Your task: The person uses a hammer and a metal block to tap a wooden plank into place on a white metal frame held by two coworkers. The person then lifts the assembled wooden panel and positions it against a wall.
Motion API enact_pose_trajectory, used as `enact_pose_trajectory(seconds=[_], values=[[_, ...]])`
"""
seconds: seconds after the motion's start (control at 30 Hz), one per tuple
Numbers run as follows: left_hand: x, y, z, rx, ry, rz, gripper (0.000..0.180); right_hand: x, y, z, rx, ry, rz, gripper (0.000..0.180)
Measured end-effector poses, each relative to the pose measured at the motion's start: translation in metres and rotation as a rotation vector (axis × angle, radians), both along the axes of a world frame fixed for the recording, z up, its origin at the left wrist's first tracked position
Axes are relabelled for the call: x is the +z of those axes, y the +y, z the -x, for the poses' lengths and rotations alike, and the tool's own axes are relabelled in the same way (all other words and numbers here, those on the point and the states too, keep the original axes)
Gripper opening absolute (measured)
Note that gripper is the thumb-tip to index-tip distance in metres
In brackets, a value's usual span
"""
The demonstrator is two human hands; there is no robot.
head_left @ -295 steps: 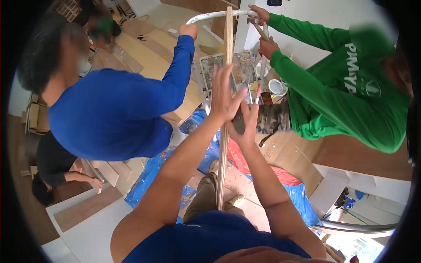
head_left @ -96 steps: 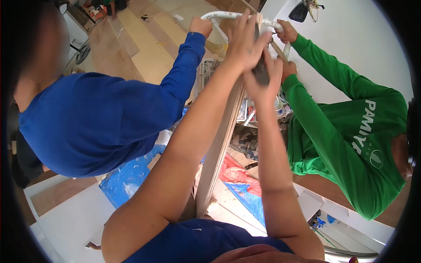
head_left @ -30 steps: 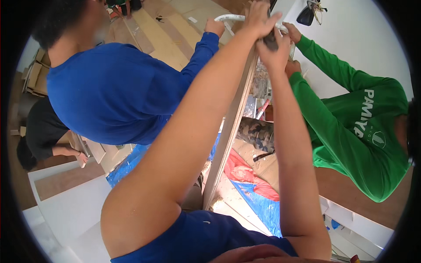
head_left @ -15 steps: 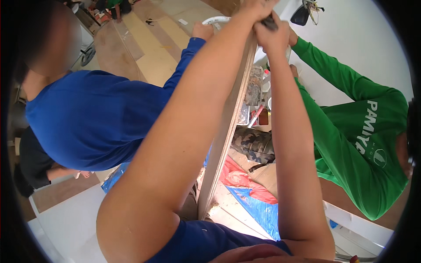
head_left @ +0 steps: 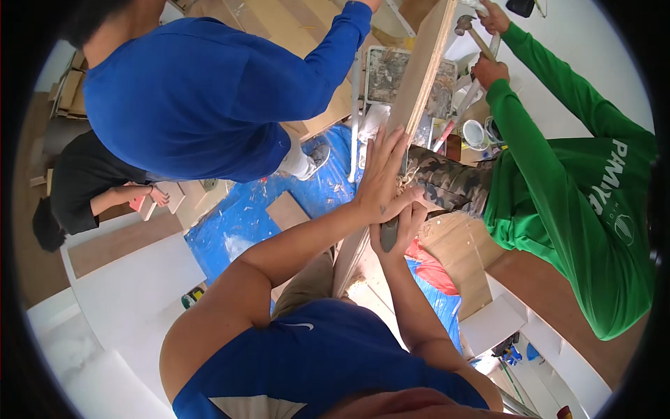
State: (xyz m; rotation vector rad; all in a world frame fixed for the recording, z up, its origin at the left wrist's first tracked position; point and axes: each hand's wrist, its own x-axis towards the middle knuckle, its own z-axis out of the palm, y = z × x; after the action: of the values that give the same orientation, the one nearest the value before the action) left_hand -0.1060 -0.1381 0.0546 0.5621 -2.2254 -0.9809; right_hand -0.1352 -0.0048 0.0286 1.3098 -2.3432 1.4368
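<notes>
A long wooden panel (head_left: 423, 66) with a layered edge runs from in front of my body toward the far side. Closed round a dark, rounded end of a hand plane (head_left: 389, 236) is my right hand (head_left: 407, 227), at the panel's near part. My hands cover most of the tool. Curled wood shavings (head_left: 405, 179) show beside them. My left hand (head_left: 380, 171) lies with fingers stretched out along the panel's side, its thumb pointing toward my right hand. A co-worker in green grips a hammer (head_left: 480, 40) at the far right.
A co-worker in a blue shirt (head_left: 188, 105) stands at the left of the panel; another in black (head_left: 98, 174) bends behind. Blue sheeting (head_left: 307, 192) covers floor there. A stained tray (head_left: 380, 70) and a white bucket (head_left: 476, 133) stand at the far side.
Both my hands have come back from the panel's far end toward my body. The co-worker in blue has shifted, and the hammer in the green-sleeved hand now shows.
</notes>
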Motion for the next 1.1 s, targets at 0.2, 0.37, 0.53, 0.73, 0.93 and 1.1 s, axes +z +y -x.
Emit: enact_pose_trajectory(seconds=[0.2,0.37,0.53,0.73,0.93,1.1], values=[[0.034,-0.096,0.112,0.115,0.079,0.135,0.103,0.028,-0.111,0.116,0.013,0.176,0.138,0.069],[0.138,-0.294,0.277,0.272,0.119,0.139,0.090,0.129,-0.306,0.267,-0.042,0.283,0.224,0.053],[0.139,-0.284,0.277,0.231,0.136,0.151,0.095,0.122,-0.309,0.290,0.041,0.176,0.134,0.046],[0.050,-0.081,0.142,0.060,0.117,0.064,0.097,0.033,-0.087,0.145,0.078,-0.016,0.002,0.061],[0.025,-0.003,0.052,-0.069,0.007,0.033,0.098,0.001,0.007,0.042,0.024,-0.058,-0.162,0.065],[0.011,-0.005,0.045,-0.078,0.149,-0.004,0.095,-0.011,0.014,0.037,0.019,-0.050,-0.173,0.068]])
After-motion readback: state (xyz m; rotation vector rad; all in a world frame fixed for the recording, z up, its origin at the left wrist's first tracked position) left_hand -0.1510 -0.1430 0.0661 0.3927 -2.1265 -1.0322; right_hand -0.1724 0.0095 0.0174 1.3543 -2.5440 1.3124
